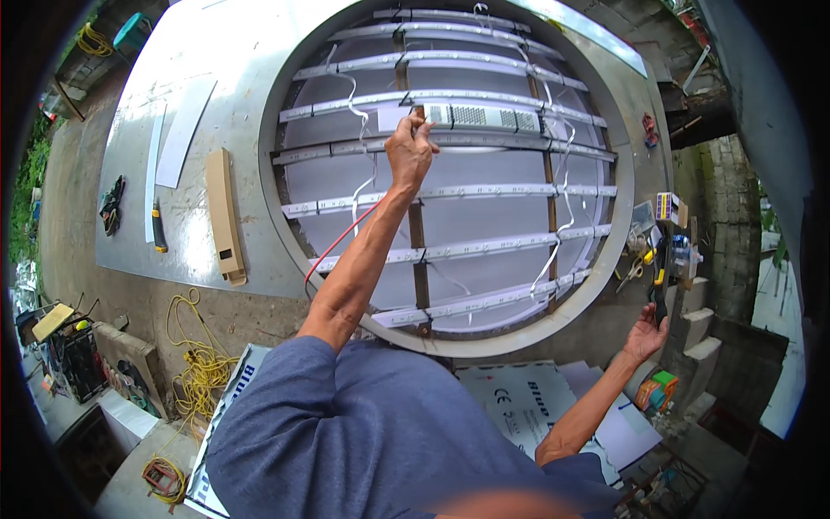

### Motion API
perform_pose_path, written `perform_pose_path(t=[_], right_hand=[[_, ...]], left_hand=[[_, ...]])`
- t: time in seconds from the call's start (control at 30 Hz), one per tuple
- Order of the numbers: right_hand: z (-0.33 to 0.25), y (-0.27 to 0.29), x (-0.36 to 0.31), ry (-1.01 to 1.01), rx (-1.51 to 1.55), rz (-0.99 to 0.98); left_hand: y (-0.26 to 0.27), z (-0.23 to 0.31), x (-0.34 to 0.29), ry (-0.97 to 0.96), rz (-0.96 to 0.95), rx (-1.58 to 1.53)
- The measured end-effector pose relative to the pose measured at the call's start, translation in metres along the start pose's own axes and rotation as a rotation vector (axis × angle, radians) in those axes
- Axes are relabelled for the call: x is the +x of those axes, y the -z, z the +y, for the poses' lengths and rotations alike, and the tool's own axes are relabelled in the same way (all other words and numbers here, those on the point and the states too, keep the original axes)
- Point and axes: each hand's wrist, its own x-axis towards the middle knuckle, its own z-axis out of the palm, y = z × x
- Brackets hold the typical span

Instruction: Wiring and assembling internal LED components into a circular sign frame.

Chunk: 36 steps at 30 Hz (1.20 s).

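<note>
A big round metal frame (624,186) lies in front of me, crossed by several white LED strips (484,192) joined by white wires. Across its upper middle sits a long perforated metal power supply (488,118). My left hand (409,154) is closed at the left end of that unit, fingertips pressed on it. A red cable (346,232) runs beneath my left forearm to the frame's lower left rim. Out to the right, my right hand (646,335) is closed round the dark handle of a black and yellow hand tool (660,278); its exact kind is unclear.
Left on the metal table (130,216) lie an open cardboard box (226,216), a yellow-black cutter (158,227) and white strips (186,134). Scissors (635,268) and small boxes (671,209) crowd the right edge. Tangled yellow cord (203,363) lies at lower left.
</note>
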Motion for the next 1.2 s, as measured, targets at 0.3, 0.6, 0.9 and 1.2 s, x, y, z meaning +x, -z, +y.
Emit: perform_pose_path(t=[0.3,0.6,0.9,1.2], right_hand=[[0.027,-0.083,-0.063,-0.021,0.009,-0.044],[0.06,-0.116,-0.09,-0.134,0.087,-0.053],[0.081,-0.117,-0.115,-0.315,0.155,-0.054],[0.101,-0.14,-0.134,-0.411,0.129,-0.087]], left_hand=[[0.015,0.012,0.009,0.156,0.017,-0.225],[0.027,-0.015,0.027,0.283,-0.097,-0.145],[0.015,-0.018,0.023,0.143,-0.086,-0.273],[0.03,-0.011,0.036,0.209,-0.058,-0.173]])
